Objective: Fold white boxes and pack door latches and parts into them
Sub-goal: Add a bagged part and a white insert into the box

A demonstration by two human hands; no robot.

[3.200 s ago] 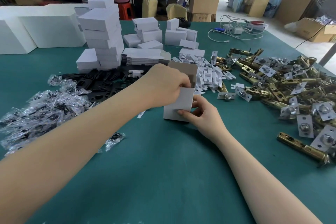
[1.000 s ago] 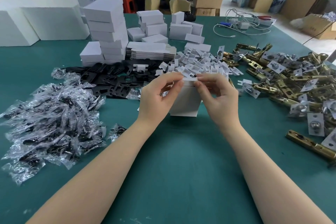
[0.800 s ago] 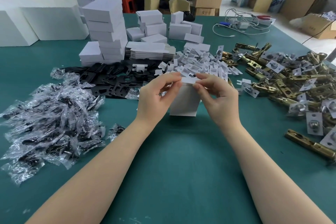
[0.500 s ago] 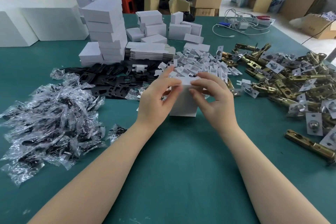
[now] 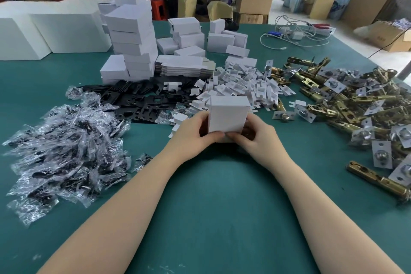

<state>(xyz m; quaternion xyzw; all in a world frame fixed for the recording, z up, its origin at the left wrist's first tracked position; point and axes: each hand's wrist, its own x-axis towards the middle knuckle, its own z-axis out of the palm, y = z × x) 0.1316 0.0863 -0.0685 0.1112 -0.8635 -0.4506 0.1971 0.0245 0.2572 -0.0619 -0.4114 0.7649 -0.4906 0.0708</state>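
Two hands gripping one closed white box (image 5: 227, 118) upright on the bench (image 5: 211, 196).
Left hand (image 5: 195, 133) and right hand (image 5: 255, 135) are curling fingers around its base; card inserts (image 5: 244, 87), black plates (image 5: 142, 104), bagged parts (image 5: 66, 147) and brass latches (image 5: 347, 107) are crowding close behind and beside it.

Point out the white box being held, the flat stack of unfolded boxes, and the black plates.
white box (image 5: 226, 118), head view, front face.
unfolded boxes (image 5: 184, 65), head view, top sheet.
black plates (image 5: 142, 104), head view, pile middle.

Both forearms reach forward, the left hand (image 5: 195, 133) and right hand (image 5: 255, 134) apparently curled, thumbs nearly touching.
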